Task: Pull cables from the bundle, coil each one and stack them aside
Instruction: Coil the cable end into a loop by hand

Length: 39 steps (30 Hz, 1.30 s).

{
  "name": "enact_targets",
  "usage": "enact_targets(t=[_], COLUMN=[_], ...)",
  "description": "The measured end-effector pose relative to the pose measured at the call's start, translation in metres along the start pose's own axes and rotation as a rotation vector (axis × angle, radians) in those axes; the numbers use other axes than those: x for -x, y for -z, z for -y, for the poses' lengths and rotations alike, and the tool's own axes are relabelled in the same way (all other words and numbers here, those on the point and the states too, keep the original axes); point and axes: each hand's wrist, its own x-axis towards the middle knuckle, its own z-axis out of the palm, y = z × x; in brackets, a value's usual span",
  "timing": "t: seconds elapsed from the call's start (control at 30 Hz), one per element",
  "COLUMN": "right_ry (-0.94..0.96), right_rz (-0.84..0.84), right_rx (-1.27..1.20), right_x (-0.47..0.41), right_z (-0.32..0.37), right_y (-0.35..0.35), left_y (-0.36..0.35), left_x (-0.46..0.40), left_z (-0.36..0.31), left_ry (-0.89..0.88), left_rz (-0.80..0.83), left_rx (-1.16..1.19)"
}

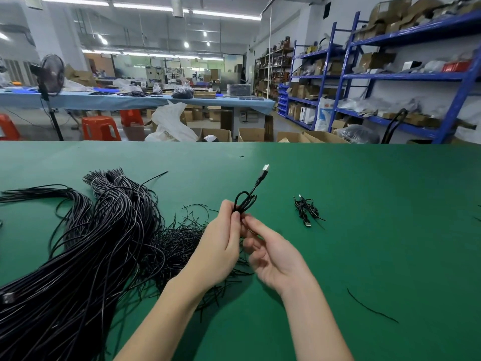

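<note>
The left hand [221, 238] pinches a half-coiled black cable [246, 200], its USB plug [265, 169] sticking up; the right hand [273, 256] pinches its tail. A slack pinch could let the loops spring open — or snag the bundle [86, 246] covering the green tabletop's [377, 194] left side. One coiled cable [307, 211] lies toward the right — shelving [390, 74] stands beyond.

a big bundle of black cables [86, 243] sprawls across the left of the green table. one black cable [246, 200] is held up, looped small, its usb plug sticking upward. a coiled cable [307, 211] lies apart on the right.
</note>
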Motion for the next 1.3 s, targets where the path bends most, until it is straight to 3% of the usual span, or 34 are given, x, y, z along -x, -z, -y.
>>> enact_targets(t=[0.37, 0.53, 0.7, 0.83, 0.97, 1.07, 1.17, 1.3], right_ry=[0.035, -0.013, 0.127, 0.494, 1.034, 1.322, 1.457, 1.414], right_rz=[-0.088, -0.121, -0.149, -0.268, -0.492, -0.489, -0.405, -0.285], right_rx=[0.193, 0.118, 0.253, 0.508, 0.979, 1.197, 1.216, 1.202], right_x=[0.003, 0.001, 0.002, 0.001, -0.004, -0.004, -0.006, -0.007], right_z=[0.012, 0.009, 0.012, 0.006, -0.006, -0.013, -0.013, -0.006], right_y=[-0.003, -0.003, -0.004, -0.011, -0.007, 0.003, 0.014, 0.019], left_y=[0.010, 0.008, 0.009, 0.003, 0.002, 0.013, 0.031, 0.046], left_x=[0.001, 0.002, 0.001, -0.002, -0.013, -0.017, -0.019, -0.018], left_z=[0.007, 0.002, -0.001, -0.012, -0.022, -0.028, -0.028, -0.018], left_ry=[-0.088, -0.128, -0.140, -0.025, 0.273, 0.549, 0.752, 0.847], left_rz=[0.039, 0.056, 0.081, 0.000, 0.050, 0.156, 0.270, 0.348], left_rx=[-0.364, -0.431, -0.381, -0.186, -0.072, 0.350, 0.723, 0.851])
